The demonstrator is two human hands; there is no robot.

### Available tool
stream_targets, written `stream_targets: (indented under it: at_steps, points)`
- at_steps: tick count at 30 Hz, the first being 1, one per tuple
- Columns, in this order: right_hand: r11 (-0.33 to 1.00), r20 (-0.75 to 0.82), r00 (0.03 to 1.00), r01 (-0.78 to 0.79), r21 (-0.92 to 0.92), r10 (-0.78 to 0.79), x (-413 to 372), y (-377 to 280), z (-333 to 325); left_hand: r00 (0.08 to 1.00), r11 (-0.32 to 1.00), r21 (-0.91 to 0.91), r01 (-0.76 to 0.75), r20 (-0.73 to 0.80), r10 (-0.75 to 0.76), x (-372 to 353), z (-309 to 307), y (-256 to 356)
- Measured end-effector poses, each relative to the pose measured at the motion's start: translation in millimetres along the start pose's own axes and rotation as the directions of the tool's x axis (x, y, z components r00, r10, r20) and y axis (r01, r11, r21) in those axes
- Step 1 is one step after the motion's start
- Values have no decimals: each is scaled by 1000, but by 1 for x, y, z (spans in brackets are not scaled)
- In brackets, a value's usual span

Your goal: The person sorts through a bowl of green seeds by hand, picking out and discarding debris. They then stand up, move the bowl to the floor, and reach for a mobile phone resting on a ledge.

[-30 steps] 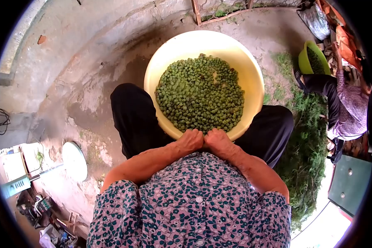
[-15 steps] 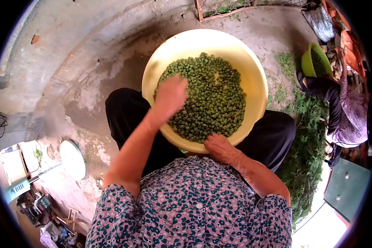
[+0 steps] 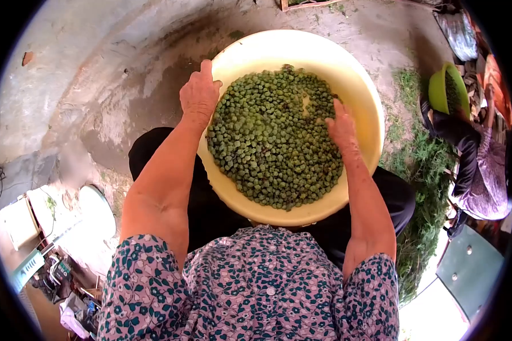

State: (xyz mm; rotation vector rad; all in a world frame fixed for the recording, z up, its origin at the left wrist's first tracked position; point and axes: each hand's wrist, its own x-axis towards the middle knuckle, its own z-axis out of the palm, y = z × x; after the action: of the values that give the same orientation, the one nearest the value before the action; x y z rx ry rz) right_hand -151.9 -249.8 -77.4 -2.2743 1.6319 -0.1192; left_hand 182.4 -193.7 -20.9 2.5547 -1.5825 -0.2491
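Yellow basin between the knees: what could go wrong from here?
1. The basin might tip: the left hand is at its left rim while the right hand is over its right side, and what supports it underneath is hidden.
2. The small green fruits lie loose and closer to the near rim than the far one, so a tilt toward the person could spill some onto the floral shirt.

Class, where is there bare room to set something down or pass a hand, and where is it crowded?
Inside the yellow basin, a bare strip of wall separates the green fruits from the far rim. Beyond that rim, bare ground reaches toward the green basin. Crowded: the yellow basin's floor under the fruits, and the ground at right, under leafy plants.
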Motion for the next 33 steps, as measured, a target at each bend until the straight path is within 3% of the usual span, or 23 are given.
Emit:
stream_targets:
  at_steps: [1,4,7,8,9,12,14,16,19,21,22,24,26,28,30,33]
  points:
    - [993,-95,994,48,-106,-59,8,5,8,1000,1000,3,8,8,-8,0,1,0]
    - [982,-37,999,-26,-189,20,23,0,22,1000,1000,7,20,19,-21,2,-2,2]
    - [973,84,985,-130,-191,148,19,-31,49,997,998,-8,63,43,-63,2,-2,6]
    - [971,239,959,-97,-217,149,17,-53,44,997,998,-9,63,37,-63,2,-2,4]
    - [994,179,984,18,-108,1,7,-58,61,998,998,-11,62,27,-62,2,-2,4]
    - [997,96,992,76,7,-77,-7,-91,57,996,996,-15,83,42,-83,2,-3,6]
    - [975,-127,982,161,153,-142,-3,-91,66,995,996,-21,89,49,-88,3,-2,6]
    - [971,-139,987,113,213,-84,18,-90,59,994,995,-24,94,55,-93,3,-2,7]
    - [991,-247,968,-2,132,35,57,-82,65,995,996,-4,84,60,-84,2,-4,7]
    - [980,-53,983,-171,102,177,74,-84,68,996,997,1,72,58,-72,3,-4,7]
    - [980,-55,983,-171,100,177,74,-91,69,996,997,-1,71,57,-71,4,-4,7]
    - [996,145,987,-64,-61,73,67,-115,75,995,997,7,77,69,-78,4,-4,7]
    - [995,153,985,89,-34,-83,49,-135,84,994,997,2,78,70,-78,4,-4,8]
    - [994,142,984,111,9,-111,32,-154,80,994,997,1,80,74,-80,3,-4,7]
    - [939,146,963,177,296,-228,17,-166,78,998,999,-27,47,39,-46,1,-3,5]
    - [913,91,958,228,338,-273,2,-170,74,996,998,-26,64,59,-62,2,-3,6]
